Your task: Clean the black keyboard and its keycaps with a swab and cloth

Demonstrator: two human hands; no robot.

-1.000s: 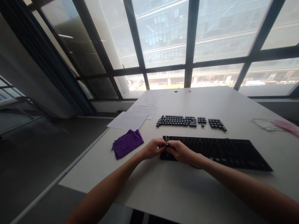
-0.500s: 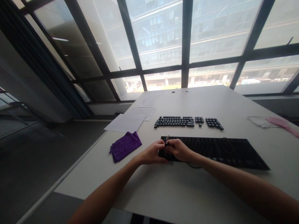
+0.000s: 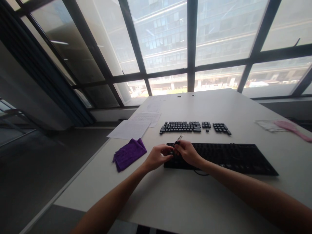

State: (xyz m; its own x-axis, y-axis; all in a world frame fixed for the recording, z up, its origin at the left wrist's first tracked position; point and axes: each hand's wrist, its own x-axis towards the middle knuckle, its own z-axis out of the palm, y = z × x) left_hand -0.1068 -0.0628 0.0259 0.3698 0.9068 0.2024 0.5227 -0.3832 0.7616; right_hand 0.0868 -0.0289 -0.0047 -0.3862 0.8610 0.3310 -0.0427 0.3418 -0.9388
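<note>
A black keyboard base [image 3: 231,157] with its keycaps off lies across the white table [image 3: 195,201]. Its removed keycaps [image 3: 192,127] are laid out in rows just behind it. Both my hands meet over the keyboard's left end. My right hand [image 3: 186,152] is closed on a small wire keycap puller [image 3: 179,138] whose metal tips point up and away. My left hand [image 3: 158,157] is closed too, its fingers pinched on something small and dark right against the puller.
A crumpled purple cloth [image 3: 129,153] lies left of my hands. Sheets of paper [image 3: 133,127] sit behind it near the table's left edge. A pink brush [image 3: 292,127] and a clear packet lie at the far right. Large windows stand behind.
Both hands have lifted slightly off the keyboard's left corner, and the puller has tilted so its metal tips now point up and to the right.
</note>
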